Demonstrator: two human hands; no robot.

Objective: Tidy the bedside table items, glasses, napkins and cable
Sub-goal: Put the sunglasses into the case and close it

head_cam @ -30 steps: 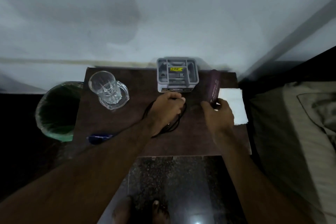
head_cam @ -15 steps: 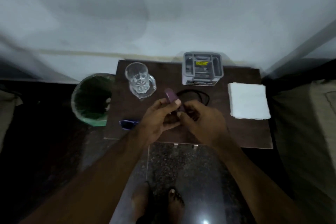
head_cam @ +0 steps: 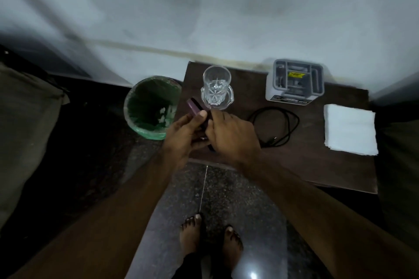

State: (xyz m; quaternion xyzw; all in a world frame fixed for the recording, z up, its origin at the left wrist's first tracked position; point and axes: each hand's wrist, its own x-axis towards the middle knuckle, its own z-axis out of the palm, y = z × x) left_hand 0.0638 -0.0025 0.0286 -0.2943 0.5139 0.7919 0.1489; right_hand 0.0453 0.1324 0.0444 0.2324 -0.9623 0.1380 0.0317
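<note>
Green-lined bin (head_cam: 151,106) on the floor at nine o'clock of the surface (head_cam: 306,161). Left hand (head_cam: 183,137) and right hand (head_cam: 231,136) both gripping a purple glasses case (head_cam: 195,107) above the near-left corner. Cut glass (head_cam: 216,85) on a clear coaster at twelve o'clock of the hands. Coiled black cable (head_cam: 275,128) centre, grey organiser (head_cam: 294,82) behind, white napkins (head_cam: 350,129) at three o'clock.
</note>
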